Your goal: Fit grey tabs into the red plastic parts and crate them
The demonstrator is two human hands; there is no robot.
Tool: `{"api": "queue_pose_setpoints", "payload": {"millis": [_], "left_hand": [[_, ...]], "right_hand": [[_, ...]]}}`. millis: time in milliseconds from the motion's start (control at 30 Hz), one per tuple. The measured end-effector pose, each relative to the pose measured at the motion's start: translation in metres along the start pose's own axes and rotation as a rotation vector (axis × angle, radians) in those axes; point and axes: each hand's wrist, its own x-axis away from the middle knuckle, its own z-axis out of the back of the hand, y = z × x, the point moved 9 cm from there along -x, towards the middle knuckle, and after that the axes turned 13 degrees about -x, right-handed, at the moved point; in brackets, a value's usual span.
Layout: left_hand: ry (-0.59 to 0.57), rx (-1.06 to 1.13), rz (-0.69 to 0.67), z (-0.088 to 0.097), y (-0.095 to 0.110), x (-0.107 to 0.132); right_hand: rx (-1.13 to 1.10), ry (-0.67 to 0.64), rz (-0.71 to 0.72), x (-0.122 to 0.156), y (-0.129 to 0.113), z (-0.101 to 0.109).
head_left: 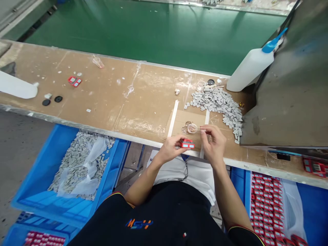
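Now then, the left hand [169, 149] clamps a red rectangular block [187, 144], keeping it steady, while the right hand [214, 143] pinches a thin pale stick [200, 130]. A small clear plastic cup [192, 128] sits just ahead of the grip, within easy reach.

Probably a green conveyor belt [153, 34] — blue-capped white bottle [249, 70] before it

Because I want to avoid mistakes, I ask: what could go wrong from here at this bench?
The small clear cup stands free beside the thin stick in the right hand, so a slip might tip it. The red block in the left hand is close to the bench edge and could fall if dropped. The loose grey tiles might get knocked out of their pile.
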Motion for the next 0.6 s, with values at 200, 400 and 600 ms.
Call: {"api": "queue_pose_setpoints", "payload": {"millis": [200, 400, 600], "left_hand": [[-0.003, 0.019, 0.013, 0.000, -0.002, 0.000], [-0.008, 0.053, 0.042, 0.000, -0.005, 0.002], [-0.025, 0.068, 0.091, -0.002, -0.005, 0.003]], "right_hand": [[-0.023, -0.183, 0.007, -0.019, 0.012, -0.013], [0.307, -0.297, 0.013, -0.088, 0.050, -0.023], [0.586, -0.389, 0.078, -0.120, 0.048, -0.044]]}}
